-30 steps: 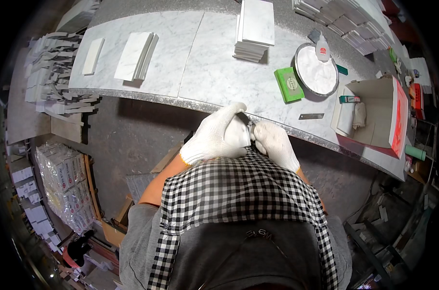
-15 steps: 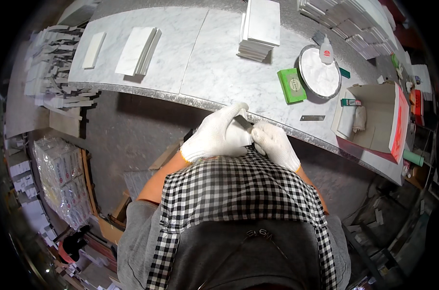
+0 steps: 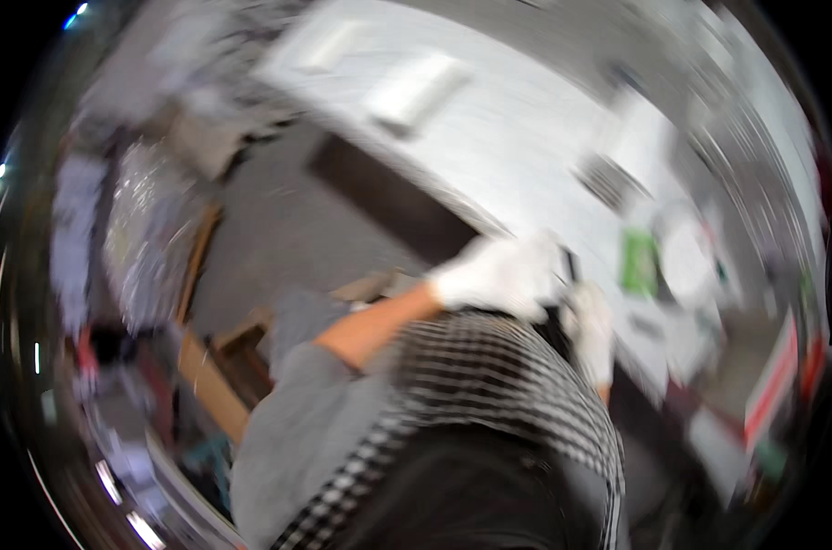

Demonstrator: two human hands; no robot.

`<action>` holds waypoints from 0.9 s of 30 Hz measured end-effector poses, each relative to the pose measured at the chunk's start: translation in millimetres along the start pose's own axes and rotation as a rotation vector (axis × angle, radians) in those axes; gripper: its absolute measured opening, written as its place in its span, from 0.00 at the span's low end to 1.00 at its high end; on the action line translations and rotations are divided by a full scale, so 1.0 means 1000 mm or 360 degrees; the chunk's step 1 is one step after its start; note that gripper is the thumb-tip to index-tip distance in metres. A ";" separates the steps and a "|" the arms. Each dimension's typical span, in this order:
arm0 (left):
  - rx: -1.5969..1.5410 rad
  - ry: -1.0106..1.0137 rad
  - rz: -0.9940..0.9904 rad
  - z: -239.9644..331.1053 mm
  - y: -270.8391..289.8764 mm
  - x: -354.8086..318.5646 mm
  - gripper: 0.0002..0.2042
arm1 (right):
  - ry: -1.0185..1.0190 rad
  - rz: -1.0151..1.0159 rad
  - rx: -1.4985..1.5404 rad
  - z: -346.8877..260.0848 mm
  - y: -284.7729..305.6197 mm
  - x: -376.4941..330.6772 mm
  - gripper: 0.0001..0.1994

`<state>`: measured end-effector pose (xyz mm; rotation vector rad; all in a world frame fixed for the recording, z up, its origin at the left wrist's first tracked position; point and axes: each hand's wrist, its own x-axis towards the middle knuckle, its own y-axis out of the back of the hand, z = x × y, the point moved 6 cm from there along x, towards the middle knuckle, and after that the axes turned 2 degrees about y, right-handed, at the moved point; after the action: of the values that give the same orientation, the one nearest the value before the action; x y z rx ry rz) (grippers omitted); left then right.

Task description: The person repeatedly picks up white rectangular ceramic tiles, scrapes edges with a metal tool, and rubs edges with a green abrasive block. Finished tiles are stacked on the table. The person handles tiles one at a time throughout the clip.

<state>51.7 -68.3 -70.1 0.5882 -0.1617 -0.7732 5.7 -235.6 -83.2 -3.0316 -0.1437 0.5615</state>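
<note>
Both my hands wear white knit gloves, close together before my checked apron [image 3: 489,367] at the table's near edge, blurred by motion. My left hand [image 3: 500,277] looks closed around something I cannot make out. A short dark strip [image 3: 571,266] shows between the hands; which hand touches it is unclear. Just right of it is my right hand [image 3: 592,332], its fingers too smeared to read. Farther right on the white marble-like tabletop [image 3: 517,119] lie a green box [image 3: 639,263] and a round dish of white material [image 3: 687,261].
White slabs [image 3: 416,90] lie on the table's left part, with another stack [image 3: 631,151] toward the right. An open carton [image 3: 750,367] stands at the right end. Plastic-wrapped packs [image 3: 150,238] stand on the floor at left, near a brown cardboard box [image 3: 216,380].
The whole view has swung, so the table now slants down to the right and its objects appear farther right. My hands stay close together at the apron; the picture has become blurred.
</note>
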 end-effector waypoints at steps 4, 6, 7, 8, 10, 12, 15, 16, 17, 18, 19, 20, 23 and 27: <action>0.0130 -0.0270 0.0172 0.035 0.021 0.005 0.13 | 0.0454 0.0008 -0.0354 -0.017 -0.019 0.017 0.19; 0.0020 0.0264 0.0376 0.022 0.038 -0.022 0.31 | 0.0373 -0.0100 -0.0184 -0.006 -0.025 0.030 0.22; 0.0007 0.0280 0.0406 0.013 0.033 -0.029 0.33 | 0.0076 -0.0115 0.0034 0.006 -0.022 0.037 0.23; -0.0005 0.0299 0.0416 0.004 0.030 -0.031 0.36 | 0.0090 -0.0182 -0.0110 0.014 -0.018 0.047 0.23; -0.0015 0.0204 0.0695 -0.016 0.020 -0.035 0.35 | 0.0208 -0.0253 -0.0375 0.010 -0.025 0.060 0.24; -0.0045 0.0212 0.0721 -0.018 0.034 -0.036 0.35 | 0.0382 -0.0328 -0.0685 0.009 -0.022 0.058 0.23; -0.0039 0.0268 0.0742 -0.007 0.056 -0.051 0.30 | 0.0459 -0.0530 -0.0893 0.022 -0.014 0.071 0.22; 0.0019 0.0225 0.0711 -0.016 0.053 -0.047 0.30 | 0.0373 -0.0526 -0.0715 0.021 -0.017 0.072 0.22; 0.0077 0.0190 0.0679 -0.025 0.051 -0.040 0.29 | 0.0292 -0.0534 -0.0570 0.022 -0.021 0.070 0.21; 0.0134 0.0155 0.0644 -0.033 0.049 -0.032 0.29 | 0.0223 -0.0540 -0.0428 0.020 -0.022 0.070 0.21; 0.0034 0.0159 0.0754 -0.031 0.061 -0.034 0.25 | 0.0180 -0.0534 -0.0304 0.020 -0.023 0.070 0.20; -0.0073 0.0152 0.0863 -0.027 0.071 -0.035 0.21 | 0.0152 -0.0532 -0.0195 0.021 -0.021 0.070 0.20; -0.0132 0.0048 0.1045 -0.017 0.079 -0.037 0.19 | 0.0120 -0.0515 0.0072 0.035 0.007 0.085 0.19; -0.0496 0.0038 0.0614 -0.021 0.065 -0.030 0.33 | 0.0092 -0.0313 0.0186 0.039 0.017 0.118 0.19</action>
<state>76.7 -1.6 -49.2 0.2570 -0.1242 -0.4044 102.7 -239.3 -163.0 -2.8733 -0.3871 0.4488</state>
